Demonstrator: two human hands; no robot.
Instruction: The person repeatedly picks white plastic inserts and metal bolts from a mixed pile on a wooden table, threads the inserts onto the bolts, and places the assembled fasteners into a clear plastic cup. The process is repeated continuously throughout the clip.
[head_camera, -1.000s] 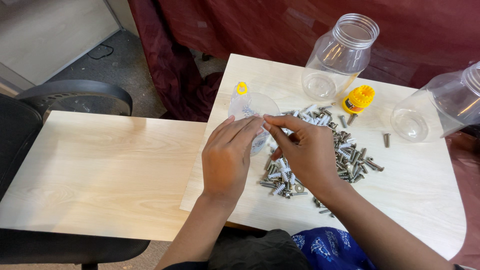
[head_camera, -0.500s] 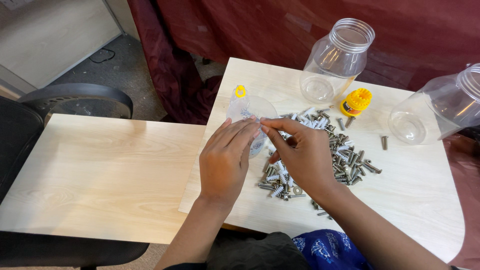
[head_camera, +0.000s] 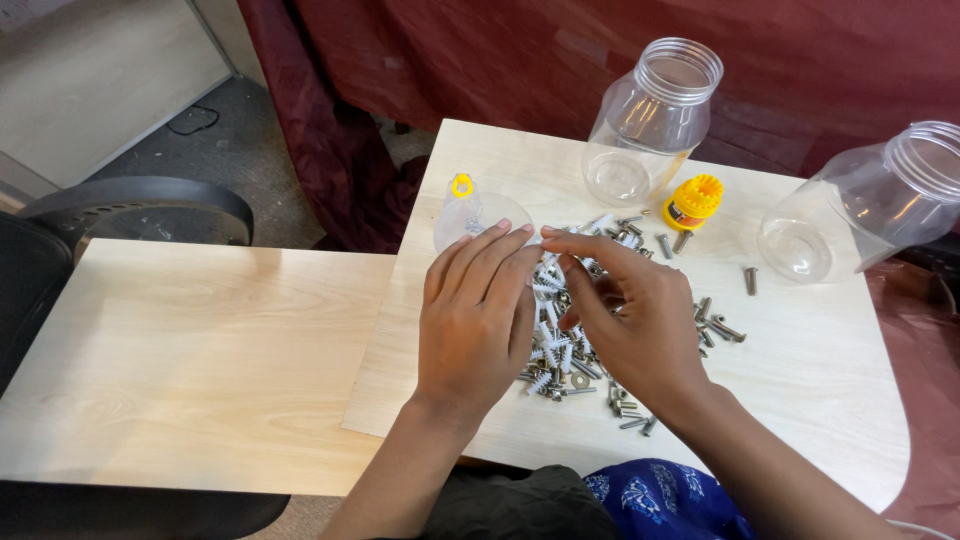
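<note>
My one camera sits on my head and looks steeply down and forward over my own arms. It is close: my left hand (head_camera: 478, 320) and right hand (head_camera: 625, 320) fill the frame's middle, over the table (head_camera: 800, 390). My forearms enter from the bottom edge. The upper frame reaches a red curtain (head_camera: 480, 60); the floor (head_camera: 120, 90) shows upper left.

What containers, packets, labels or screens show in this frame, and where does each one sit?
Clear jar: far edge of table, lying tilted, mouth up, empty, no lid.
Second clear jar: right edge, tilted, empty.
Clear plastic bag with yellow clip: just beyond left hand.
Yellow ribbed cap: between the jars.
No labels or screens visible.
</note>
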